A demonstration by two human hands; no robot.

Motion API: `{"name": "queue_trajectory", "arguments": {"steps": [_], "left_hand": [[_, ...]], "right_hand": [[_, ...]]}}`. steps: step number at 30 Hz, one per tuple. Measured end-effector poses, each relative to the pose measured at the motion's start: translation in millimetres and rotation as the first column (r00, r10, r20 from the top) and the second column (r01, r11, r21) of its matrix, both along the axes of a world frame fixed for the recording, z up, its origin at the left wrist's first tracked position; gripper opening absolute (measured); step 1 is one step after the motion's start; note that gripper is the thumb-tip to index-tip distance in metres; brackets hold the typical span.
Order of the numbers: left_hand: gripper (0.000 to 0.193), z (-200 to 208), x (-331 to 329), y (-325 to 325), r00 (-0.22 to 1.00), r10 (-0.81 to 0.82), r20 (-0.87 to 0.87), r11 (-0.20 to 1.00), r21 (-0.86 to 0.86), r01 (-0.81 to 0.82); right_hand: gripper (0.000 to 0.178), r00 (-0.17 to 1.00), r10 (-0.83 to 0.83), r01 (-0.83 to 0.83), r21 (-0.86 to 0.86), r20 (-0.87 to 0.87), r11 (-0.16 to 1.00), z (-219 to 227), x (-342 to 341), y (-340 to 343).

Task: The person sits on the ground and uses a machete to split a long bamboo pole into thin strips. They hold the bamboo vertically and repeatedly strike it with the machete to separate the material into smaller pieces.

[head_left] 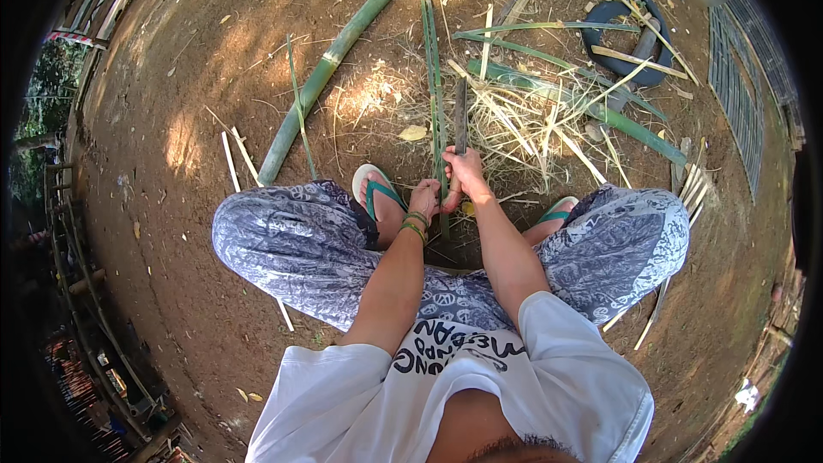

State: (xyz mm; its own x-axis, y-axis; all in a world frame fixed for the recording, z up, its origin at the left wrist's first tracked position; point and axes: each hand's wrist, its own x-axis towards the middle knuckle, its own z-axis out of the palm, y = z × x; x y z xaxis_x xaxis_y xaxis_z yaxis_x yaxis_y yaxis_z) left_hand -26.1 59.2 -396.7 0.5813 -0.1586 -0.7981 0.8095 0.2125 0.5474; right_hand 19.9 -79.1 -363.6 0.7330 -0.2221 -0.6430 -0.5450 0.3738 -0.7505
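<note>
Between my feet, my left hand [423, 198] is closed on long green bamboo strips [435, 86] that run away from me along the ground. Just right of it, my right hand [465, 171] grips a machete [461, 111]. Its dark blade points away from me, and the curved end of its handle shows below my fist. The two hands are close together, and the strips pass beside the blade. Where the blade's edge meets the bamboo, if it does, cannot be made out.
A thick green bamboo pole [330, 69] lies on the dirt at the left. On the right are another bamboo pole [600, 111], a heap of pale shavings [523, 124] and a dark rubber ring [604, 13]. A slatted bamboo panel [733, 77] lies farther right.
</note>
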Motion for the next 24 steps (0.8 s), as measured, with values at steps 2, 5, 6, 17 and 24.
{"name": "queue_trajectory", "arguments": {"steps": [2,5,6,17,24], "left_hand": [[0.009,-22,1,12,0.998,0.041,0.058,0.999,0.023,-0.042],[0.009,-21,7,4,0.964,0.209,0.163,0.974,0.051,-0.220],[0.010,-18,9,-1,0.938,0.281,0.201,0.953,0.056,-0.298],[0.017,8,24,-9,0.881,0.201,0.428,0.661,0.605,-0.444],[0.024,49,23,-23,0.885,0.193,0.424,0.663,0.609,-0.436]], "right_hand": [[0.015,0.999,-0.006,0.007,-0.008,0.049,1.000,10,0,12],[0.014,0.991,-0.026,0.038,-0.089,0.128,0.995,27,5,23],[0.013,0.987,-0.016,0.039,-0.138,0.161,0.990,30,8,24],[0.014,0.921,0.249,-0.112,-0.407,0.301,0.907,126,57,34],[0.026,0.793,0.460,-0.079,-0.682,0.398,0.727,164,126,56]]}}
